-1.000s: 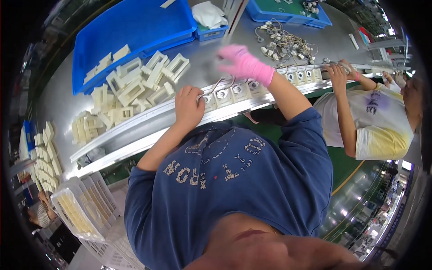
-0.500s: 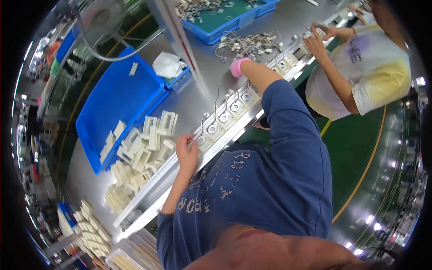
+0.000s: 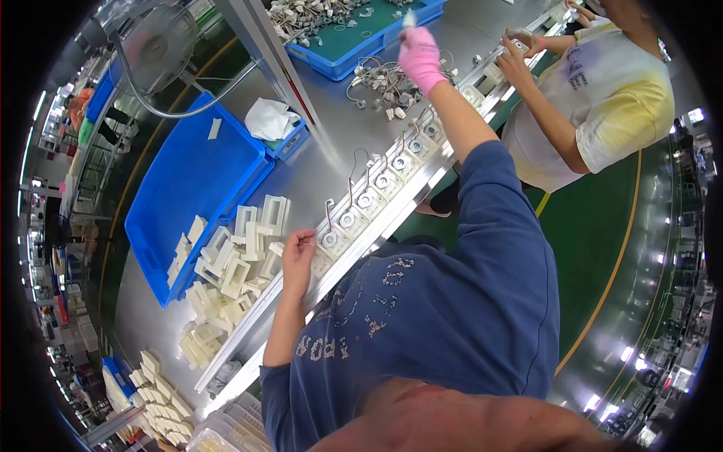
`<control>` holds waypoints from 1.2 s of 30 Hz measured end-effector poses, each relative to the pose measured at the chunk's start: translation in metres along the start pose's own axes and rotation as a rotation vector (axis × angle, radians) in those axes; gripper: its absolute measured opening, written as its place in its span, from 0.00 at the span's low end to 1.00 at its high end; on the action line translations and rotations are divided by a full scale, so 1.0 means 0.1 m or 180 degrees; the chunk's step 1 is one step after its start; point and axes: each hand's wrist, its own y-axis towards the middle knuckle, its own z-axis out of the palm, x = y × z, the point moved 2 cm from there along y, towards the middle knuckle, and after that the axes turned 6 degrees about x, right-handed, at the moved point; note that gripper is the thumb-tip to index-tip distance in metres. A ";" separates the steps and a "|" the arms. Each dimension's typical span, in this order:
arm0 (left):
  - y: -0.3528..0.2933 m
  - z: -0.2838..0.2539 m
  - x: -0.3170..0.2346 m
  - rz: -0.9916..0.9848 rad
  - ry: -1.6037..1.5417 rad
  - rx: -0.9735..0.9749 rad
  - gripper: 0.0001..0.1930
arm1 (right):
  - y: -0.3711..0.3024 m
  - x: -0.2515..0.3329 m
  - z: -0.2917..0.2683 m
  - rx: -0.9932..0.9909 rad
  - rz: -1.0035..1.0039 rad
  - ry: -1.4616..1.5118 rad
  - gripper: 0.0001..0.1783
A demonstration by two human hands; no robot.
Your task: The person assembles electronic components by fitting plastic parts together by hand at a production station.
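Note:
A row of square white housings [image 3: 364, 200], each with a round grey-and-white part in its middle and a short wire standing up, lies in a long metal rail. My left hand [image 3: 298, 260] is beside the near end of the row, its fingers curled together next to a housing [image 3: 330, 239]. Whatever is between those fingertips is too small to tell. Gloved in pink, my right hand [image 3: 420, 59] is raised over the far side of the bench, closed on a small white part [image 3: 409, 19]. Below it lies a pile of wired parts [image 3: 382, 90].
Cream rectangular frames [image 3: 235, 277] are heaped left of the rail, by a large blue bin [image 3: 143, 218]. A metal post [image 3: 275, 64] rises from the bench near a blue tray [image 3: 331, 69] of small parts. At the right, another person [image 3: 587, 105] handles a piece over the rail.
My right hand has risen from the wire pile toward the blue tray, with a small white part now showing in it. My left hand has drawn slightly back, and the housings sit shifted along the rail.

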 end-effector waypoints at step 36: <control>0.30 -0.06 -0.39 -0.0442 -0.2308 -0.0277 0.21 | -2.12 2.48 -0.48 0.2907 -0.1809 0.1798 0.16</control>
